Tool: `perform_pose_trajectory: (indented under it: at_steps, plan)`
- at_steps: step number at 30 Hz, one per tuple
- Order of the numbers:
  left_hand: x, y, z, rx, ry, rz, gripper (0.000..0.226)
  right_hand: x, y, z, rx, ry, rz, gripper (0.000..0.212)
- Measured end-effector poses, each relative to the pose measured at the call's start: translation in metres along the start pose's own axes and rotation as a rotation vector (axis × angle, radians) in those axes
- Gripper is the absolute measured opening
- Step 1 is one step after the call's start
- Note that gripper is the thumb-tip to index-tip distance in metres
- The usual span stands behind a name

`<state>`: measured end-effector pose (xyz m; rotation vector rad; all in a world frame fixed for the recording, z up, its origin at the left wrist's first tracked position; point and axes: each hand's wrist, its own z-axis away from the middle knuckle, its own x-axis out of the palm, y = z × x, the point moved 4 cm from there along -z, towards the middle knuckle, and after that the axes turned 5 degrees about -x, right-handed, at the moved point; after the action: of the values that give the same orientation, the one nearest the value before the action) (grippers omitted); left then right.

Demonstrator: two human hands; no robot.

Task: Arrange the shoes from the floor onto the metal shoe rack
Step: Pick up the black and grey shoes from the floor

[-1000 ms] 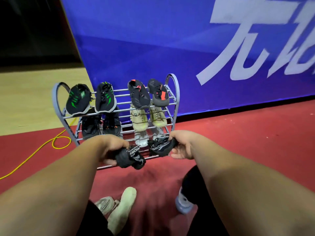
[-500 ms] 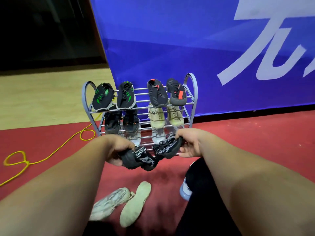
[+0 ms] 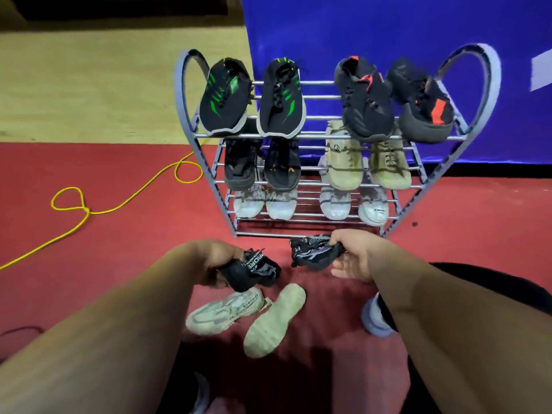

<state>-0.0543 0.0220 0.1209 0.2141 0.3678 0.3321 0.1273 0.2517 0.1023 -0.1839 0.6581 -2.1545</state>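
Note:
The metal shoe rack (image 3: 185,94) stands ahead against the blue wall, with shoe pairs on its tiers: black-green (image 3: 227,100) and black-red (image 3: 366,100) pairs on top, black and beige pairs in the middle, pale pairs lower down. My left hand (image 3: 218,258) grips a black shoe with a lettered strap (image 3: 257,268) just in front of the rack's bottom rail. My right hand (image 3: 355,255) grips a black-and-grey knit shoe (image 3: 313,253) beside it. Two pale shoes lie on the red floor below my hands, one on its side (image 3: 224,313), one sole up (image 3: 274,318).
A yellow cable (image 3: 119,204) loops over the red floor (image 3: 119,249) left of the rack. A blue banner wall (image 3: 388,31) rises behind the rack, with tan flooring at the far left. My knee and a grey-blue shoe (image 3: 373,321) sit at the lower right.
The view has moved in closer to the rack. Both hands, each holding its black shoe, have come down a little and now sit lower in front of the bottom rail.

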Motion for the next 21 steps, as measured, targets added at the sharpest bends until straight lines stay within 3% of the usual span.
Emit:
perform_pose_trajectory:
  at_steps: [4,11,17,21]
  plan:
    - [-0.011,0.004,-0.048,-0.019,-0.019,0.121,0.006,0.020,0.012,-0.049,0.071,0.002,-0.067,0.012]
    - [-0.008,-0.002,-0.132,-0.101,-0.108,0.426,0.009,0.039,0.044,-0.117,0.107,0.027,-0.289,0.010]
    - [0.002,-0.002,-0.188,-0.037,-0.191,0.422,0.002,0.057,0.059,-0.172,0.135,0.030,-0.424,0.022]
    - [-0.005,0.001,-0.225,-0.027,-0.227,0.459,0.016,0.071,0.054,-0.198,0.106,0.024,-0.539,0.026]
